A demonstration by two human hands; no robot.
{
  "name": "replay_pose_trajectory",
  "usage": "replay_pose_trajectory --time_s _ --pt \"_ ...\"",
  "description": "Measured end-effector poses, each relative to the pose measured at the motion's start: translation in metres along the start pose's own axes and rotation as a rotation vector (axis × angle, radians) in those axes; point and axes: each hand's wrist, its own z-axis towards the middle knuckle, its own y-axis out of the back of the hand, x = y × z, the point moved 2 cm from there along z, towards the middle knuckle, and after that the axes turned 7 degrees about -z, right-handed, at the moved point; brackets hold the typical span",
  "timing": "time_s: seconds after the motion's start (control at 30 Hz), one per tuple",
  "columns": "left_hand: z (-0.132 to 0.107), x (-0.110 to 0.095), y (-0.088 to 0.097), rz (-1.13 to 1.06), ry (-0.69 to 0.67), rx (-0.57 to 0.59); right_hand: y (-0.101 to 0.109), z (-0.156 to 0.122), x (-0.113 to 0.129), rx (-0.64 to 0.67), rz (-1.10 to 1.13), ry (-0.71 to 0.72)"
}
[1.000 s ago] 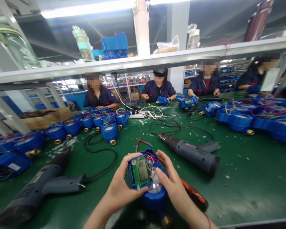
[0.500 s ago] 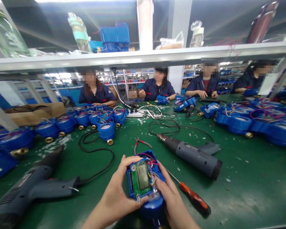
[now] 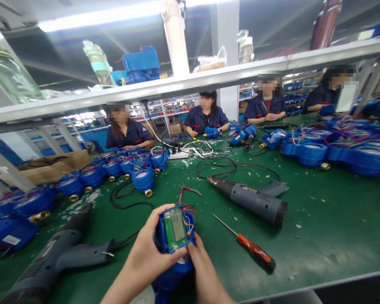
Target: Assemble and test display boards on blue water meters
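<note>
Both my hands hold a blue water meter (image 3: 174, 274) low in the view, its open top showing a green circuit board with an LCD (image 3: 176, 228) and thin coloured wires. My left hand (image 3: 148, 249) wraps its left side, with the fingers over the top edge. My right hand (image 3: 202, 270) grips its right side from below. A brass pipe end under the meter is hidden. Just beyond the meter lie red-handled pliers (image 3: 185, 192). An orange-handled screwdriver (image 3: 250, 247) lies to the right of my right hand, not touching it.
Grey heat guns lie on the green workbench (image 3: 304, 236), one (image 3: 250, 200) to the right and one (image 3: 57, 253) to the left. Rows of blue meters (image 3: 142, 179) line both sides. Co-workers (image 3: 205, 116) sit across the bench, beyond a metal shelf (image 3: 190, 82).
The meter has turned, and its board now faces me at a narrower angle. My hands have drawn closer together and shifted left in the view, leaving the screwdriver fully visible.
</note>
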Motion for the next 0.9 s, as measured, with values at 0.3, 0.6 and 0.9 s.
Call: replay_pose_trajectory --time_s 0.3,0.6,0.9 --pt "-0.009 -0.023 -0.011 -0.052 0.058 0.034 0.027 -0.015 0.006 0.203 -0.252 0.042" --pt "-0.040 -0.026 -0.024 -0.193 0.113 -0.002 0.055 -0.021 0.014 0.215 -0.284 -0.009" --pt "-0.055 -0.021 -0.036 -0.304 0.158 -0.031 0.077 -0.039 0.040 0.166 -0.500 0.129"
